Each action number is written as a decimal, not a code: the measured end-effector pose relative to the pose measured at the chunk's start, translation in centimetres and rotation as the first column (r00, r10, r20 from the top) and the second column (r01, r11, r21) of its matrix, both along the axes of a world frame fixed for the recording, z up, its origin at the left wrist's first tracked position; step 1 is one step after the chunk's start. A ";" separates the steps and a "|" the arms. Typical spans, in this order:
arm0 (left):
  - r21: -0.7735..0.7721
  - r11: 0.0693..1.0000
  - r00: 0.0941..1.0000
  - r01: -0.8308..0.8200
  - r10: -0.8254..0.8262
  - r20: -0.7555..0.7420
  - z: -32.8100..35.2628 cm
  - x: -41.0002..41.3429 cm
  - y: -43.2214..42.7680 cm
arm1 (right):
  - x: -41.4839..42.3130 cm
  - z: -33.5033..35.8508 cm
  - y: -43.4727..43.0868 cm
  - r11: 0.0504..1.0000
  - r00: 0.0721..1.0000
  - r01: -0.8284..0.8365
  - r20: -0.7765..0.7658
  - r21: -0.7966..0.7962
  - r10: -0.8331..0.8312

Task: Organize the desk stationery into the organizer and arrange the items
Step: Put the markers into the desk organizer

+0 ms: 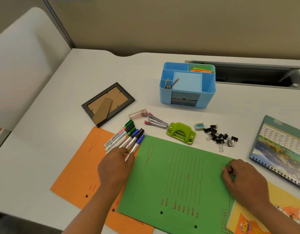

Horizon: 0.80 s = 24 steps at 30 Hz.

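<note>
White desk (44, 132) stands against a beige partition, with an open cable tray (257, 76) sunk in along its far edge. Just in front of that tray stands the blue organizer (205, 94), upright, two grey drawers in its front face; two pencils (171, 83) lean in its front-left compartment and bright paper strips (202, 70) lie in the back-right one. Well apart from it, nearer the person, a bunch of markers (127, 135) with green, blue and black caps lies side by side across the top edge of the orange folder (75, 174). The left hand (114, 164) rests on their tail ends, fingers curled down over them, one silver barrel held between the fingers. Beside the orange folder and partly over it lies the green folder (179, 179); the right hand (243, 178) pinches its right edge with bent fingers. Between the folders and the organizer lie a clear pink case (138, 114), a stapler (157, 121), a green hole punch (181, 133), a small teal box (199, 126) and a heap of black binder clips (219, 135). To the left, a picture frame (108, 103) lies face down; to the right, a spiral-bound calendar (279, 149), and below it a yellow booklet (247, 220).
</note>
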<state>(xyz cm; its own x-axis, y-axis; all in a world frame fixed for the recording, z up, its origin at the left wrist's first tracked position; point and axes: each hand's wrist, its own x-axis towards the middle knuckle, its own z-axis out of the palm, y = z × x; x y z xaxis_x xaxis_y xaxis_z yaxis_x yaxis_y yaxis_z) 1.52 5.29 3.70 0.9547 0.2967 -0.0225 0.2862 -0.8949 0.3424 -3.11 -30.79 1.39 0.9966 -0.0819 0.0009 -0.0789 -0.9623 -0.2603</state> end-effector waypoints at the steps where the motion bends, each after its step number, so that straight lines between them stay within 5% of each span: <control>1: 0.023 1.000 1.000 0.014 -0.014 -0.028 0.0 -0.1 0.1 | 0.0 0.1 0.0 1.000 1.000 0.000 -0.001 0.000 0.000; 9: -0.030 0.999 0.993 0.034 -0.037 -0.108 -0.4 0.3 -0.4 | 0.2 0.9 0.1 0.999 0.997 0.020 -0.075 0.047 -0.016; 15: -0.177 0.978 0.993 0.111 -0.105 0.045 1.1 -0.3 -1.3 | 1.4 4.5 1.3 0.918 0.995 0.096 -0.061 0.385 -0.078; 24: -0.344 0.822 0.873 0.455 -0.333 0.357 4.9 -0.5 -6.5 | 6.4 12.7 7.4 0.482 0.968 0.120 -0.211 0.868 0.139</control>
<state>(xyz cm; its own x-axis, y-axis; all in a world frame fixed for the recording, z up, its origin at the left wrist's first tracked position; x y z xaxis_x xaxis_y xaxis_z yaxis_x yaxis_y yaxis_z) 1.01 -1.23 8.63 0.9719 -0.0846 0.2198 -0.2185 -0.6726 0.7070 3.34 -23.41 14.07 0.9546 0.0983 -0.2811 -0.2498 -0.2496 -0.9356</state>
